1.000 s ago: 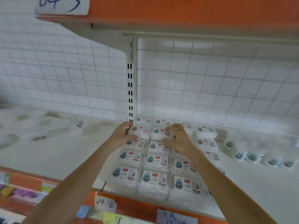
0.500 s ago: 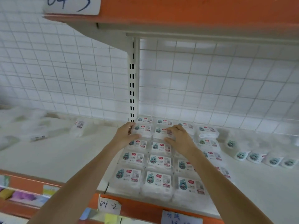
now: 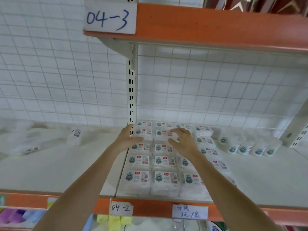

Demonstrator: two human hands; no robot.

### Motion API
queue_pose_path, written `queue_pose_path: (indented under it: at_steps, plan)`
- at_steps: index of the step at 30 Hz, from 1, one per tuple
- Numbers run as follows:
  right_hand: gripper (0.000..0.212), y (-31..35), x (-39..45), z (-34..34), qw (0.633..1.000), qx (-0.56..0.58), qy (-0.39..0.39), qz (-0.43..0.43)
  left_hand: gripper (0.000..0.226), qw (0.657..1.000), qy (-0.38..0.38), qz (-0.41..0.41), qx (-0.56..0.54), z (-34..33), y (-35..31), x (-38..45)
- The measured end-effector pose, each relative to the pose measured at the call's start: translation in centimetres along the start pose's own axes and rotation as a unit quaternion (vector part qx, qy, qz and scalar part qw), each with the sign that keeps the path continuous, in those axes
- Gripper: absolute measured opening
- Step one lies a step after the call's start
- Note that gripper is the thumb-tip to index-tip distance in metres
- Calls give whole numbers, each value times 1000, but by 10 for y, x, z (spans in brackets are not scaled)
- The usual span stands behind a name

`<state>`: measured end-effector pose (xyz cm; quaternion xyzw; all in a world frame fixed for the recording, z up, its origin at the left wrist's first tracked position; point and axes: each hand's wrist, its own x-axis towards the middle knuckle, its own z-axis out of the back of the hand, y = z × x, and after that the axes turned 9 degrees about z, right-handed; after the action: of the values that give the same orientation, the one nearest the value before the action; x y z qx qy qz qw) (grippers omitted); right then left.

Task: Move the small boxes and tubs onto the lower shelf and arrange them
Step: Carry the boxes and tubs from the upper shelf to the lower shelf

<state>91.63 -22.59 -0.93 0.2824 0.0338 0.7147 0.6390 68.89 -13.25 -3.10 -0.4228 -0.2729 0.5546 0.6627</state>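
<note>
Small white boxes (image 3: 164, 161) with teal and red labels lie in neat rows on the white lower shelf (image 3: 63, 167). My left hand (image 3: 127, 139) rests against the left side of the second row from the back, fingers straight, thumb lying across a box front. My right hand (image 3: 182, 141) arches over the middle boxes of the same rows, with fingers bent and tips touching box tops. Small round white tubs (image 3: 243, 149) stand in a loose line on the shelf to the right. One loose box (image 3: 75, 135) stands apart at the left.
A slotted upright post (image 3: 131, 90) rises just behind my left hand, with wire grid behind it. The upper shelf edge (image 3: 208, 25) marked 04-3 hangs overhead. Blurred white packets (image 3: 25, 145) lie far left. A tilted box (image 3: 204, 130) sits right of the rows.
Both hands stay at the back rows. My right hand's fingers have lifted from flat into an arch. The view has tilted upward, showing more of the upper shelf.
</note>
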Motion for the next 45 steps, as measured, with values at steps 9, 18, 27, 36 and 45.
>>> queue_pose_path:
  at_steps: [9, 18, 27, 36, 45]
  plan:
    - [31, 12, -108, 61, 992, -114, -25, 46, 34, 949, -120, -179, 229, 17, -2, -105]
    - [25, 5, -264, 71, 990, -122, -34, 60, 36, 895, -203, -244, 314, -36, 35, -263]
    - [31, 46, -354, 26, 991, -46, 96, 77, 28, 902, -172, -96, 384, -50, 123, -417]
    - [38, 163, -337, -43, 945, 4, 196, 262, 42, 872, -316, 137, 348, 30, 184, -559]
    - [42, 324, -298, -130, 899, 36, 240, 366, 42, 835, -381, 213, 335, 142, 251, -613]
